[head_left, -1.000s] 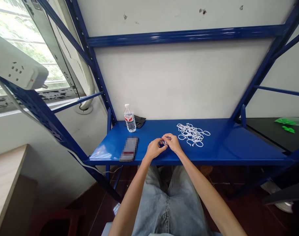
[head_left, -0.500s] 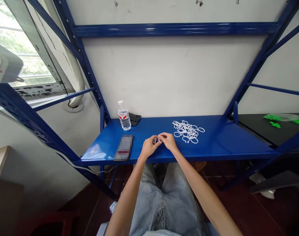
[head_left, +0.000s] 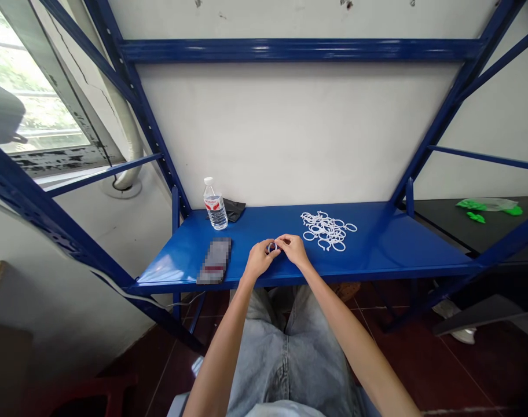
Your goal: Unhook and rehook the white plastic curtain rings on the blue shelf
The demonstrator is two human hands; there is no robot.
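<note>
Near the front edge of the blue shelf, my left hand (head_left: 259, 258) and my right hand (head_left: 292, 249) meet at the fingertips. Between them is a small white plastic ring (head_left: 272, 247), partly covered by the fingers. My left hand is closed around its left side, while my right thumb and fingers pinch its right side. Whether the ring is open or fastened cannot be made out. To the right of my hands lies a loose pile of similar white rings (head_left: 329, 230), several of them overlapping.
The blue metal shelf (head_left: 389, 243) carries a water bottle (head_left: 215, 204), a black pouch-like item (head_left: 234, 209) and a blurred phone (head_left: 215, 260) on the left. Blue uprights frame both sides. On a dark table (head_left: 442, 223) at right lie bright green pieces (head_left: 476, 217).
The whole view has shifted slightly. My hands stay together on the ring, with only small finger movement; the pile and other items look the same.
</note>
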